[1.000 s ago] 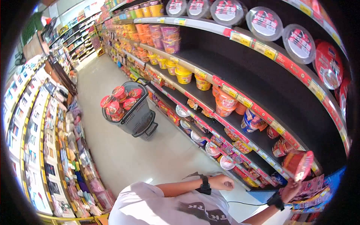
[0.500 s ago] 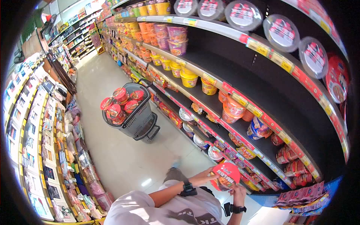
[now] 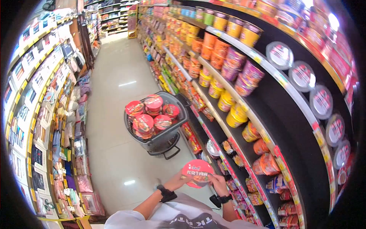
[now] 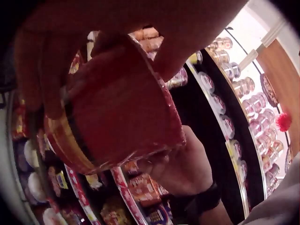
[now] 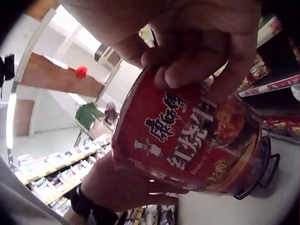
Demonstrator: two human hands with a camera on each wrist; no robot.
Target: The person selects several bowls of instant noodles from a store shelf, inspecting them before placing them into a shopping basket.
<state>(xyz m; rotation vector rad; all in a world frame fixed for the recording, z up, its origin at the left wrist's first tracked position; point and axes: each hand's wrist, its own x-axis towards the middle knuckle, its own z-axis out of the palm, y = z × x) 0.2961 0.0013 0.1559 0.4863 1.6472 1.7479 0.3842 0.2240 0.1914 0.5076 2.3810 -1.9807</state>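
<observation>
A red instant noodle cup (image 3: 197,173) is held between both hands in front of the chest, its printed lid facing up in the head view. My left hand (image 3: 176,181) grips its left side; in the left wrist view the fingers reach down over the cup's red wall (image 4: 122,108). On the other side, my right hand (image 3: 219,186) pinches the rim, and the right wrist view shows curled fingertips (image 5: 176,75) at the cup's upper edge. Ahead on the floor, a grey shopping basket (image 3: 166,142) carries several similar red noodle cups (image 3: 143,123).
Shelves on the right hold yellow noodle cups (image 3: 236,115), purple cups (image 3: 249,78) and orange cups (image 3: 265,164). Racks of packaged goods (image 3: 40,131) line the left side. Between them the tiled aisle floor (image 3: 110,91) runs to far shelving.
The right hand has brought the noodle cup from the lower right shelf to the chest, where the left hand has taken hold too. The view has turned toward the aisle and basket.
</observation>
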